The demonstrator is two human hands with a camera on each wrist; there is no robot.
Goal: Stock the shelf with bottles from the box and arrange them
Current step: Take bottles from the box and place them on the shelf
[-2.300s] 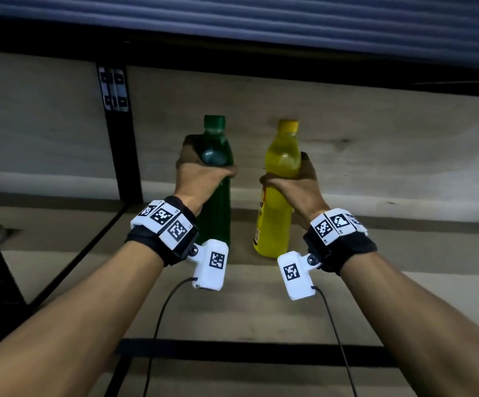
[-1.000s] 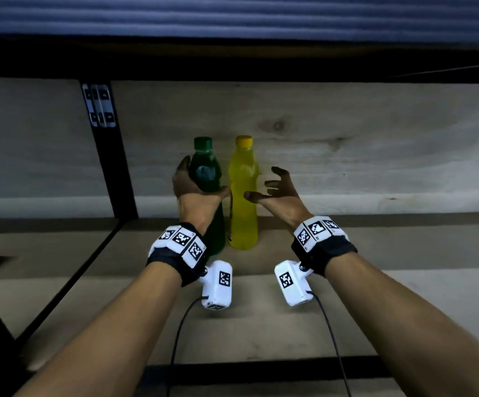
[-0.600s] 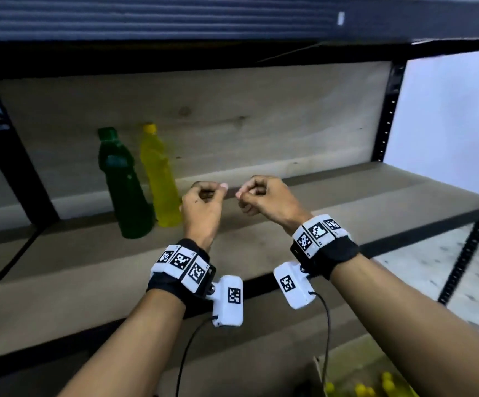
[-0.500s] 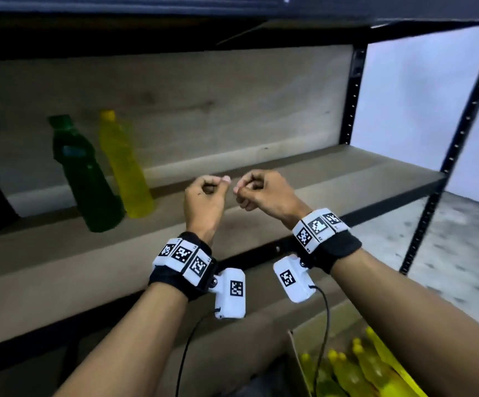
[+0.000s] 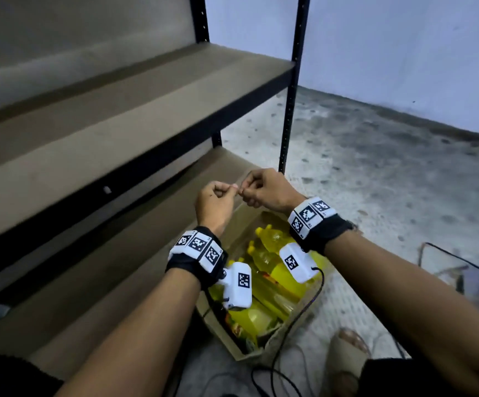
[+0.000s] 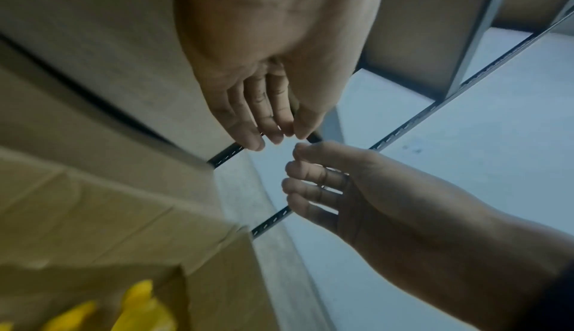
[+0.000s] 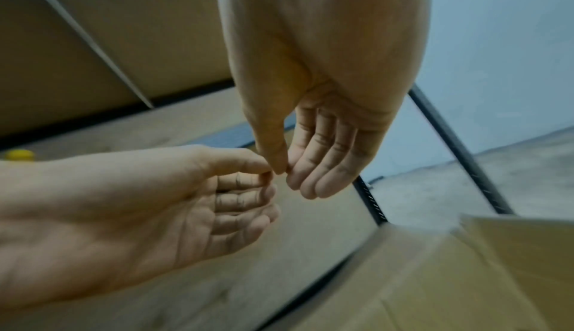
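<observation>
Both my hands hover close together above an open cardboard box [image 5: 239, 346] on the floor. Several yellow bottles [image 5: 278, 270] lie in it, partly hidden by my wrists. My left hand [image 5: 231, 193] has its fingers curled, thumb against the index finger, and holds nothing. My right hand [image 5: 249, 190] is curled the same way, its fingertips almost touching the left's. The left wrist view shows my left hand [image 6: 273, 135] and right hand [image 6: 298, 159] empty, as does the right wrist view for the right hand [image 7: 289, 177]. The wooden shelf [image 5: 118, 124] to the left shows no bottles here.
A lower shelf board [image 5: 103, 282] runs beside the box. Black metal uprights [image 5: 289, 110] stand at the shelf's right end. Concrete floor [image 5: 375, 167] spreads to the right, with black cables [image 5: 447, 253] on it. A sandalled foot [image 5: 347, 348] stands beside the box.
Both hands let go of the green and yellow bottles on the shelf and drew back curled. My view swung right and down, so the box is below the hands and those bottles are out of sight.
</observation>
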